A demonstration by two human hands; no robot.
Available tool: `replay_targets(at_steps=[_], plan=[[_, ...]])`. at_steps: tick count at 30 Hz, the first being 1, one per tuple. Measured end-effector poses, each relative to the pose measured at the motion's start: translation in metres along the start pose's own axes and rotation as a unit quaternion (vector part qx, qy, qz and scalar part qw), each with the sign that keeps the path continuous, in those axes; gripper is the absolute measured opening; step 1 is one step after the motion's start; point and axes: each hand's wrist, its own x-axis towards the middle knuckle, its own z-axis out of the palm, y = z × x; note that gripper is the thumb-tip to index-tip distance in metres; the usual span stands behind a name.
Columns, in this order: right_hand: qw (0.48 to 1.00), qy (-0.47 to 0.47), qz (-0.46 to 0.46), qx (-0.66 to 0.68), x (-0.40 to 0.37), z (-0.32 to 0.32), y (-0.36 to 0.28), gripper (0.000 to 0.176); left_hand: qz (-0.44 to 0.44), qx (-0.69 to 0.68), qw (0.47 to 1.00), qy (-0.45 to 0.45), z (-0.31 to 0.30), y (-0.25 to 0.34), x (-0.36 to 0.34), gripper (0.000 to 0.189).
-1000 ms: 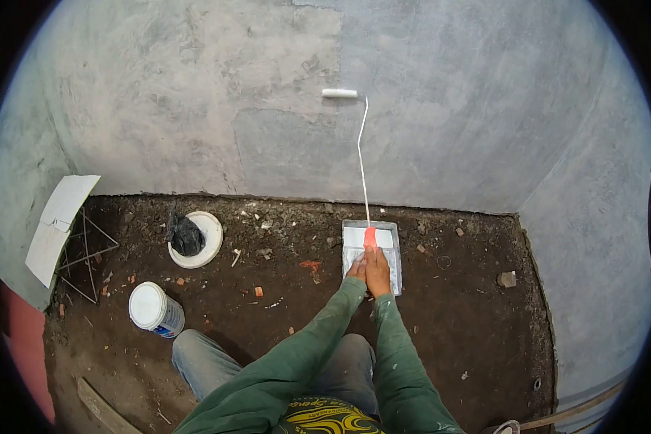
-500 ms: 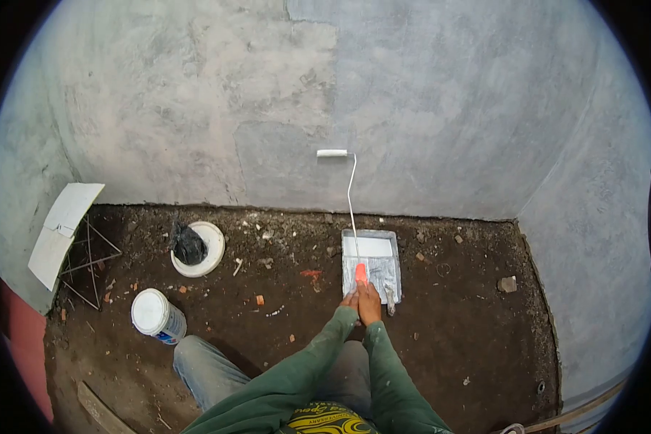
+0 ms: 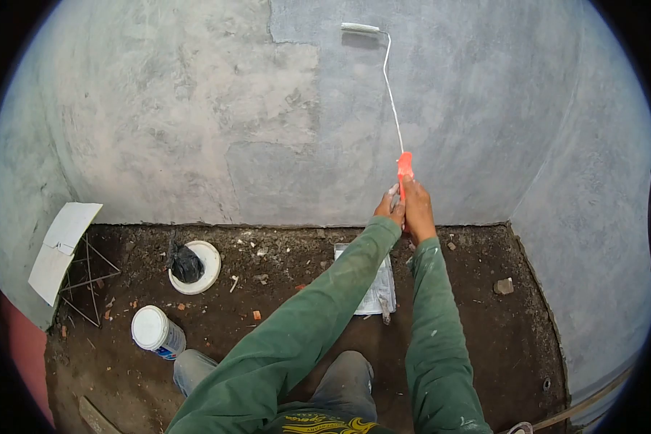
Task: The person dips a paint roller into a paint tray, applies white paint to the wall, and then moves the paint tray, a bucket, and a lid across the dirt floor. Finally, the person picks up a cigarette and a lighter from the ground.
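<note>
Both my hands are closed on the orange handle of a paint roller (image 3: 405, 165). My left hand (image 3: 391, 205) wraps the handle's lower end, and my right hand (image 3: 418, 207) grips it from the right, touching the left. A long white rod runs up from the handle to the white roller head (image 3: 360, 28), which is at the upper part of the grey wall (image 3: 441, 94). Below my hands a paint tray (image 3: 374, 298) lies on the soil, partly hidden by my left sleeve.
A white bucket (image 3: 150, 329) stands on the soil at the left, near my knee. Behind it lies a round white lid (image 3: 208, 268) with a black plastic bag (image 3: 187, 265). White panels (image 3: 66, 230) lean on a metal frame at far left. A stone (image 3: 504, 286) lies at right.
My hands have moved up and to the right with the roller. The roller head has gone from low on the wall to much higher up. My arms are stretched further forward.
</note>
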Motion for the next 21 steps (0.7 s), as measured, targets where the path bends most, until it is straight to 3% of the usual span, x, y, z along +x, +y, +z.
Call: replay_targets(at_steps=[2, 7, 10, 12, 13, 15, 17, 19, 20, 21], plan=[[0.998, -0.006, 0.053, 0.020, 0.008, -0.005, -0.002, 0.043, -0.009, 0.010, 1.000, -0.001, 0.005, 0.001, 0.009, 0.049], [0.998, -0.010, 0.067, -0.004, -0.004, -0.009, 0.031, 0.042, -0.049, 0.006, 0.999, -0.009, 0.008, -0.026, -0.002, 0.048], [0.997, -0.014, 0.071, -0.025, -0.025, -0.009, 0.057, 0.041, -0.124, -0.012, 0.992, -0.001, 0.009, -0.058, -0.019, 0.050], [0.998, -0.010, 0.046, -0.029, -0.042, -0.005, 0.077, 0.040, 0.009, 0.023, 1.000, 0.016, 0.007, -0.086, -0.030, 0.051], [0.998, -0.010, 0.050, -0.028, -0.051, -0.005, 0.084, 0.040, 0.005, 0.023, 1.000, 0.016, 0.006, -0.095, -0.037, 0.051], [0.995, -0.023, 0.075, -0.057, -0.068, -0.006, 0.095, 0.042, -0.141, 0.007, 0.990, 0.013, 0.005, -0.110, -0.051, 0.050], [0.998, -0.025, 0.043, -0.040, -0.084, -0.005, 0.105, 0.042, -0.189, -0.007, 0.982, -0.013, 0.000, -0.123, -0.065, 0.050], [0.986, -0.047, 0.131, -0.096, -0.100, -0.008, 0.111, 0.042, -0.289, -0.104, 0.952, -0.004, 0.003, -0.117, -0.085, 0.050], [0.989, -0.041, 0.117, -0.078, -0.108, -0.006, 0.125, 0.041, -0.190, -0.011, 0.982, -0.011, 0.001, -0.149, -0.089, 0.051], [0.989, -0.041, 0.120, -0.078, -0.116, -0.007, 0.129, 0.041, -0.192, -0.012, 0.981, -0.011, -0.001, -0.169, -0.095, 0.051]])
